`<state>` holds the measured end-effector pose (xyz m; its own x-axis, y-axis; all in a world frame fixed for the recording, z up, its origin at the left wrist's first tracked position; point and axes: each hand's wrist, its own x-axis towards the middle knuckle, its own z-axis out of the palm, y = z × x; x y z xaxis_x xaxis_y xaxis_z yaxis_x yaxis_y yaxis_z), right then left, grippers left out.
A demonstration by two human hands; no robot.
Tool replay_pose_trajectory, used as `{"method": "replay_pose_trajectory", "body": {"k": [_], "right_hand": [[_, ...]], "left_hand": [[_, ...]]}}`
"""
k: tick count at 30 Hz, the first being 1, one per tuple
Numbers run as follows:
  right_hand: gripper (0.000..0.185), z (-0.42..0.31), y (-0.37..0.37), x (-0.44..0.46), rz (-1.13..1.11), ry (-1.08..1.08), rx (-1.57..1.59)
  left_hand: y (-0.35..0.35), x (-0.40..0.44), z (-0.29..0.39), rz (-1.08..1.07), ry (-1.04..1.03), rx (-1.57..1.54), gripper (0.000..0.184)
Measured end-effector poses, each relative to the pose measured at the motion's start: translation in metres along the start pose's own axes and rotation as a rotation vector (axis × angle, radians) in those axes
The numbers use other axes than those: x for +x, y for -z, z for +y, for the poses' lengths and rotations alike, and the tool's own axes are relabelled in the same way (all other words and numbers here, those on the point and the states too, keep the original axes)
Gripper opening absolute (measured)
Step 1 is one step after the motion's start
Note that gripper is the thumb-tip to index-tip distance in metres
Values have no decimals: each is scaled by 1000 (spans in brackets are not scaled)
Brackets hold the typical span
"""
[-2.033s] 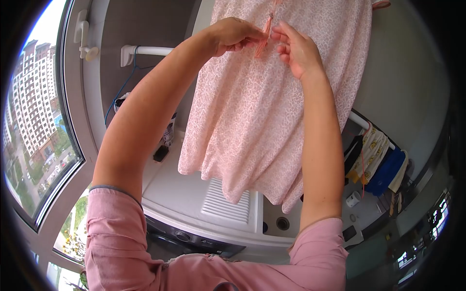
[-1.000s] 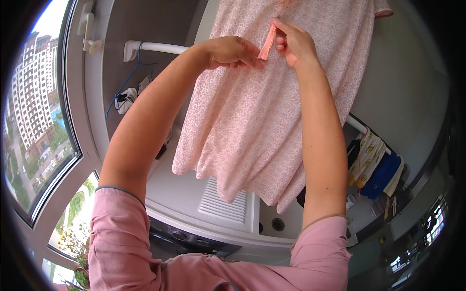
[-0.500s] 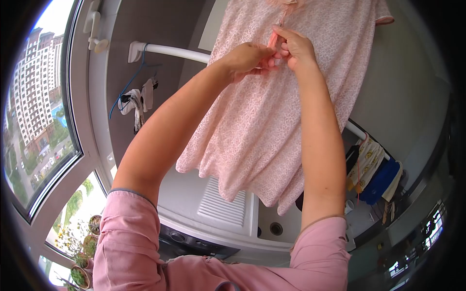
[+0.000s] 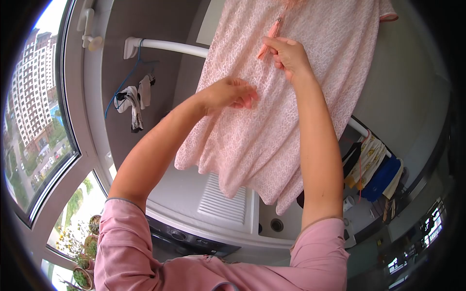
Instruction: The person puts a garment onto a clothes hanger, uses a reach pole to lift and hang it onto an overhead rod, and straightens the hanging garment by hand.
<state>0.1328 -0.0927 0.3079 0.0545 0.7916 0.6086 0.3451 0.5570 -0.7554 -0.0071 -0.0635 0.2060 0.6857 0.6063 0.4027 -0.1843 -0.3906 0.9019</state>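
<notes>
A pale pink patterned dress (image 4: 272, 126) hangs in front of me, its lower hem falling in loose folds. Down its upper front dangles a peach tassel (image 4: 262, 51) with a small metal-coloured cap. Thumb and fingers of my right hand (image 4: 290, 56) pinch the tassel from the right side. Lower and to the left, my left hand (image 4: 228, 94) is just in front of the dress with loosely curled fingers. Its fingertips are blurred by motion, and no object shows in them.
A white rail (image 4: 170, 46) runs behind the dress; a blue hanger (image 4: 127, 77) with small garments hangs at its left. More clothes (image 4: 381, 179) hang at the right. Below are a ridged white washboard surface (image 4: 222, 199), a sink drain (image 4: 276, 224) and potted plants (image 4: 82, 277) by the window.
My left hand has let go near the tassel and moved down and left. My right hand keeps its pinch on the tassel, which now shows more fully.
</notes>
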Motion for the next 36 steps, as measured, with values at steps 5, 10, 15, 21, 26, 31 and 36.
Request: {"method": "replay_pose_trajectory", "body": {"k": [5, 10, 15, 21, 26, 31, 36], "right_hand": [[13, 7, -4, -17, -51, -16, -94], [13, 14, -6, -18, -101, -14, -139], [18, 20, -10, -23, -170, -11, -123], [21, 44, -24, -73, -279, -43, -333], [17, 120, -35, -175, -401, -17, -324], [19, 276, -24, -317, -379, -586, -120], [22, 338, 44, -455, 239, -1059, 63]], "left_hand": [[22, 4, 52, 350, -301, 191, 26], [27, 39, 85, 435, -303, 403, 29], [20, 70, 87, 347, -251, 668, 27], [19, 39, 40, 426, -465, 754, 24], [-14, -70, -59, 563, -526, 750, 26], [-16, -200, -250, 660, 180, 495, 17], [-20, -326, -304, 782, 560, 199, 19]]}}
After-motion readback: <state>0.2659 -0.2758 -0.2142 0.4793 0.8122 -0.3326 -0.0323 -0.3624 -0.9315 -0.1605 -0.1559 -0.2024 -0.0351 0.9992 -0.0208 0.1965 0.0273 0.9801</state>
